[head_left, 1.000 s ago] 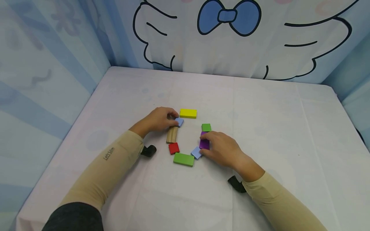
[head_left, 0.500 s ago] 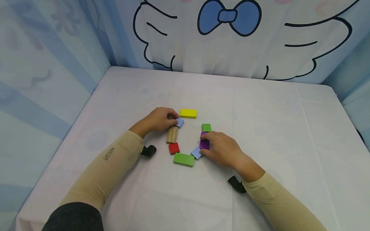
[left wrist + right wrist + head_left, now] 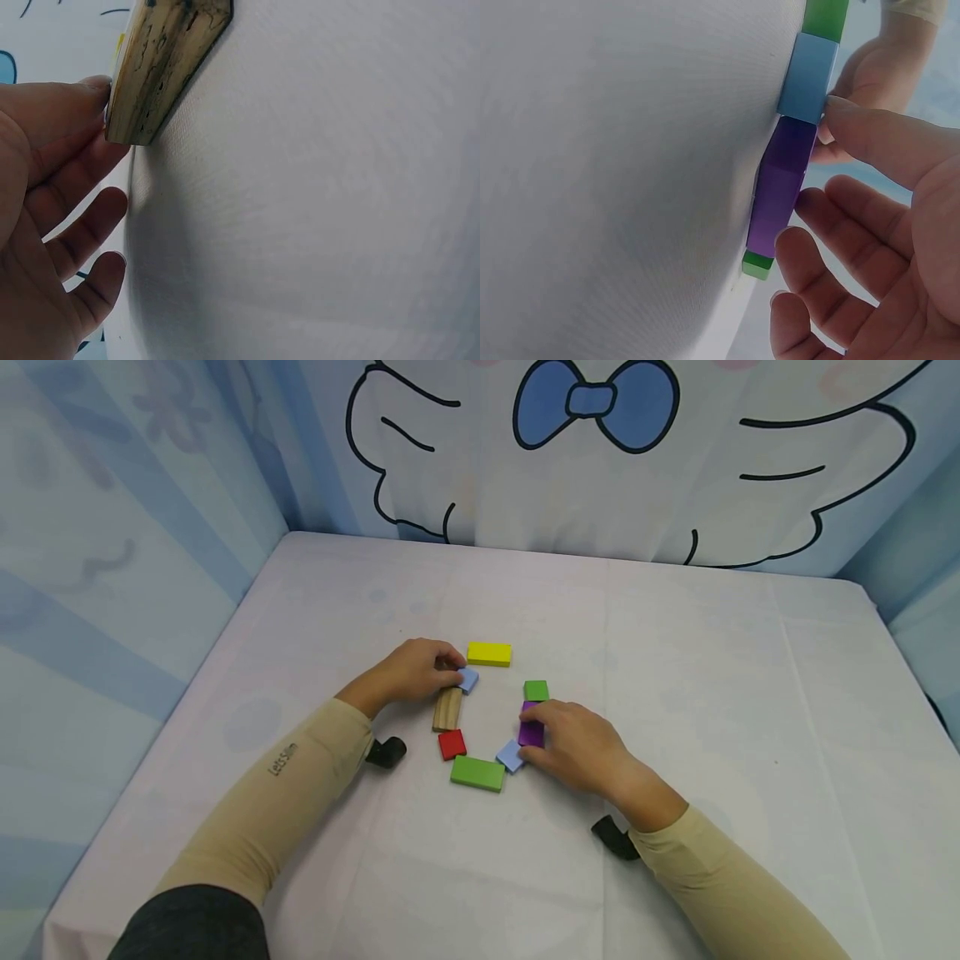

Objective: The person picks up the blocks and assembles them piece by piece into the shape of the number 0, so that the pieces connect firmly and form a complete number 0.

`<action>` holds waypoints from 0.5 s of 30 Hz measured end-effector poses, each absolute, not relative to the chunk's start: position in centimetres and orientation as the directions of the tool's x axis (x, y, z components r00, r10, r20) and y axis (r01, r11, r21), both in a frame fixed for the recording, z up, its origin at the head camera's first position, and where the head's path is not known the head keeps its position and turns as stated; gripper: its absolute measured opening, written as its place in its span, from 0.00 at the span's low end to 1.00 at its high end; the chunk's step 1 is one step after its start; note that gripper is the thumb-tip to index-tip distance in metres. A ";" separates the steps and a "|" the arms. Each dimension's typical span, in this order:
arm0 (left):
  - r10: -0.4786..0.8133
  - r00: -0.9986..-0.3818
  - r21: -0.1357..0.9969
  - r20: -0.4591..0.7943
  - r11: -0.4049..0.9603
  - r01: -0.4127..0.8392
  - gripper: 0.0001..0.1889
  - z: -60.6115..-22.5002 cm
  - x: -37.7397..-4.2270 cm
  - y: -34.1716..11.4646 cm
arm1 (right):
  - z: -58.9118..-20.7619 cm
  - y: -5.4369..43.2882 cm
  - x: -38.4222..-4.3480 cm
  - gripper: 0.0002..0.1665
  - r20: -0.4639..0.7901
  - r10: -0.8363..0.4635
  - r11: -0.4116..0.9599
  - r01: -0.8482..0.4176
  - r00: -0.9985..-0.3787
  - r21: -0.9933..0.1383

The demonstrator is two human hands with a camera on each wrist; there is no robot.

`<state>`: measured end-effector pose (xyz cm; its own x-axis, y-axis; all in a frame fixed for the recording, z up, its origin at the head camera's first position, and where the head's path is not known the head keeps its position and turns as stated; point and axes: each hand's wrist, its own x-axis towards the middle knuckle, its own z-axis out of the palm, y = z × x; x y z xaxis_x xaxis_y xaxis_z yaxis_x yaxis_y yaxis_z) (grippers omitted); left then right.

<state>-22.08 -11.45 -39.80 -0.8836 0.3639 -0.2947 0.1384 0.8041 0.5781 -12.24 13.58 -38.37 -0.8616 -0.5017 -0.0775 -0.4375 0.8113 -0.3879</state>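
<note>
My left hand [image 3: 416,670] pinches a light blue block [image 3: 469,680] between thumb and fingertips, at the far end of a wooden block [image 3: 447,709]. In the left wrist view that wooden block [image 3: 161,71] hides the blue one. A purple block [image 3: 532,727] lies under the index finger of my right hand [image 3: 577,743], and its thumb touches a second light blue block [image 3: 510,757]. Seen from the right wrist, the purple block [image 3: 781,184] and blue block [image 3: 808,76] sit end to end, with the other fingers relaxed beside them.
The blocks form a broken ring on a white-covered table [image 3: 712,693]. A yellow block [image 3: 489,654] lies at its far side, a small green block [image 3: 536,691] beyond the purple one. Nearer are a red block [image 3: 452,745] and a long green block [image 3: 477,774]. Curtains [image 3: 600,510] stand behind.
The light blue block at my left hand has shifted very slightly toward me and to the right. My right hand and the other blocks stay where they were.
</note>
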 end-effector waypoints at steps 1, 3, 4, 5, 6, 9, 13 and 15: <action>0.364 -0.884 0.578 -0.295 0.804 0.138 0.17 -39.8 -22.1 -11.4 | -38.4 13.6 -12.2 0.27 -0.077 -0.502 0.811 -0.438 -0.861 -0.388; 0.365 -0.883 0.577 -0.293 0.804 0.141 0.17 -39.8 -22.1 -11.4 | -38.4 13.6 -12.2 0.27 -0.076 -0.502 0.811 -0.438 -0.862 -0.388; 0.367 -0.883 0.578 -0.293 0.804 0.143 0.17 -39.8 -22.1 -11.4 | -38.4 13.6 -12.3 0.27 -0.076 -0.502 0.811 -0.438 -0.862 -0.388; 0.370 -0.882 0.578 -0.292 0.803 0.145 0.17 -39.8 -22.1 -11.4 | -38.4 13.6 -12.3 0.27 -0.076 -0.502 0.811 -0.438 -0.862 -0.389; 0.372 -0.881 0.577 -0.291 0.803 0.148 0.17 -39.8 -22.1 -11.4 | -38.4 13.6 -12.3 0.27 -0.076 -0.502 0.810 -0.437 -0.862 -0.390; 0.378 -0.880 0.577 -0.289 0.802 0.155 0.17 -39.8 -22.2 -11.5 | -38.4 13.7 -12.2 0.27 -0.078 -0.501 0.810 -0.435 -0.862 -0.394; 0.377 -0.880 0.578 -0.289 0.801 0.153 0.17 -39.7 -22.1 -11.4 | -38.4 13.7 -12.2 0.27 -0.078 -0.501 0.808 -0.434 -0.862 -0.399; 0.374 -0.881 0.580 -0.291 0.801 0.148 0.17 -39.7 -22.1 -11.4 | -38.4 13.7 -12.2 0.27 -0.077 -0.503 0.807 -0.436 -0.861 -0.398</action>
<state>-22.06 -11.44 -39.69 -0.8807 0.3735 -0.2913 0.1480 0.8012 0.5798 -12.21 13.66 -38.39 -0.8610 -0.5028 -0.0772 -0.4357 0.8072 -0.3981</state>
